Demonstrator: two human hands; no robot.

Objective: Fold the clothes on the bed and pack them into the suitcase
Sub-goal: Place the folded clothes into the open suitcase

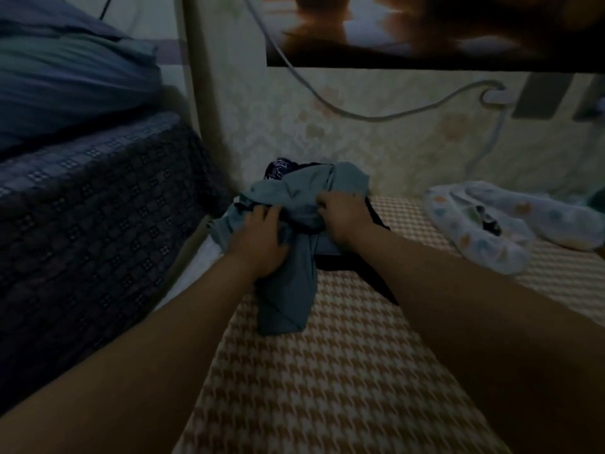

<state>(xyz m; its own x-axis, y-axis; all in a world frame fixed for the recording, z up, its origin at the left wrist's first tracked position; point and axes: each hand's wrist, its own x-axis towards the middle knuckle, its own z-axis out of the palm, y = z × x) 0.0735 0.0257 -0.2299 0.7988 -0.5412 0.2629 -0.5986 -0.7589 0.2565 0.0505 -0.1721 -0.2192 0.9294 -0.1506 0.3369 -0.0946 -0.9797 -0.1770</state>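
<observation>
Far to the left of the grey-blue garment, a blue pillow is lying on top of a dark checked blanket, which is hanging down as a steep bank beside the bed.

Against the garment's left part, the left hand is gripping the cloth, its fingers curling into a fold and its palm facing down.

The garment itself is lying crumpled on the brown-and-white houndstooth cover at the far end of the bed, close to the wall. One long end is trailing towards the person.

Under and behind the garment, a dark piece of clothing is showing, touching it. What kind it is cannot be told.

On the garment's upper right, the right hand is bunching the fabric, with fingers curled round a gathered ridge of it.

Above the garment, a white cable is sagging across the patterned wall.

Well to the right of the garment, a white cloth with coloured spots is lying apart on the same cover.
</observation>
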